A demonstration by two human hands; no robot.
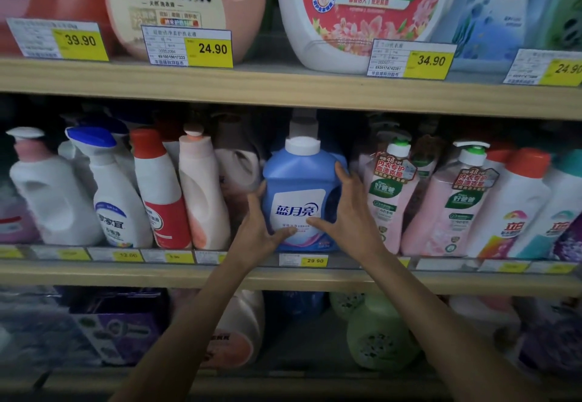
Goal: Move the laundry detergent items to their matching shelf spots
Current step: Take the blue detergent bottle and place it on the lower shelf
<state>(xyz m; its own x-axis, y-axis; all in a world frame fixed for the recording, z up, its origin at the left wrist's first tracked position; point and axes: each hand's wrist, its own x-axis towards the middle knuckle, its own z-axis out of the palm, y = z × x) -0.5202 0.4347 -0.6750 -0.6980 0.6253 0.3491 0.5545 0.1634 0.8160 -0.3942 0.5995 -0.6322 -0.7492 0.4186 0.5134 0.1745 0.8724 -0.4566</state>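
Note:
A blue detergent bottle (300,178) with a white cap and a white label stands upright on the middle shelf (441,278), above a yellow 29.90 price tag (313,260). My left hand (259,231) presses on its lower left side, thumb across the label's bottom. My right hand (349,212) grips its right side, fingers spread up the edge and thumb on the label. Both hands hold the bottle between them.
Left of the bottle stand a peach bottle (204,193), a red-and-white bottle (160,193) and a spray bottle (113,193). Right of it are pink pump bottles (389,200). Large jugs (356,14) fill the top shelf; the bottom shelf holds a green bottle (378,335).

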